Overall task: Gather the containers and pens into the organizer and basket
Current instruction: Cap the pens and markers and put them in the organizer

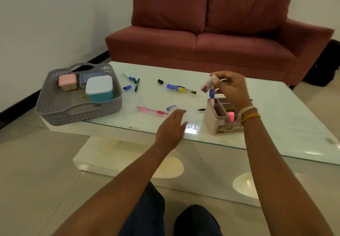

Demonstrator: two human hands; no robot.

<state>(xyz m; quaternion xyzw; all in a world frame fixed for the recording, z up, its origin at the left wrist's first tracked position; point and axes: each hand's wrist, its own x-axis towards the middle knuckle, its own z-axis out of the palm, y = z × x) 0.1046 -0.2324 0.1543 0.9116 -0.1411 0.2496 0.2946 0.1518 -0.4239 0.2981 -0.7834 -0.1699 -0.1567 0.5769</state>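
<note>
Holding: right hand (228, 88), raised above organizer (220, 119), fingers pinching a white marker (208, 83), tilted.
Left hand (172, 125): fingers straight, relaxed, gripping nothing, over table edge.
Pink pen (151, 110): on table, just beyond left fingertips.
Basket (55, 114): far left, three containers inside.

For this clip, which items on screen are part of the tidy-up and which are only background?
Part of the job:
grey basket holding three containers
pink organizer
pink pen
blue and yellow marker
green pen
marker held in the right hand
left hand

Background:
red sofa
glass table
</note>
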